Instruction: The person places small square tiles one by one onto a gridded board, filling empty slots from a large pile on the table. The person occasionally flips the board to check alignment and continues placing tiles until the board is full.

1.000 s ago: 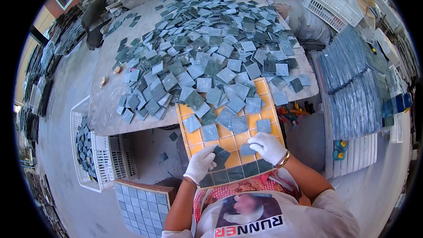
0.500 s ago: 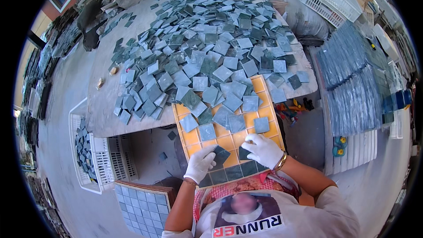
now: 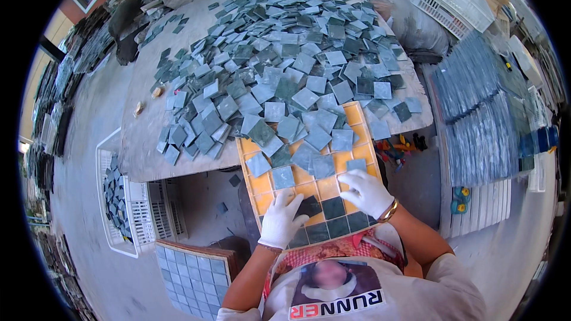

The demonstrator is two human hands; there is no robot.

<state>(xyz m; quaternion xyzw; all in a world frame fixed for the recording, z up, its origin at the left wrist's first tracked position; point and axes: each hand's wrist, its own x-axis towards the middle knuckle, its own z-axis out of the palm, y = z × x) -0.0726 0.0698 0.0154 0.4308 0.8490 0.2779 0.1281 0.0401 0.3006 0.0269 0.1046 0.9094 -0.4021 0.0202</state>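
My left hand (image 3: 279, 221), in a white glove, has its fingers spread at the left side of a dark green square tile (image 3: 310, 206). Thumb and index finger lie about that tile's edge; whether they press on it is hard to see. Beside it, another dark tile (image 3: 333, 207) lies flat in the orange gridded tray (image 3: 260, 186). My right hand (image 3: 370, 195), also gloved, hovers over the tray's right side with fingers bent and apart, holding nothing visible. Just beyond its fingertips rests a loose grey tile (image 3: 356, 164). Dark tiles (image 3: 318, 232) line the tray's near row.
A big heap of loose tiles (image 3: 285, 53) covers the table (image 3: 148, 157) and spills onto the tray's far part. At left stand a white crate (image 3: 141, 217) of tiles and a tiled panel (image 3: 193, 276). Stacked grey sheets (image 3: 479, 131) stand at right.
The left hand's tile has gone from tilted in its fingers to lying in the tray's second row. My right hand has left the neighbouring dark tile and moved right and away, toward the loose grey tile.
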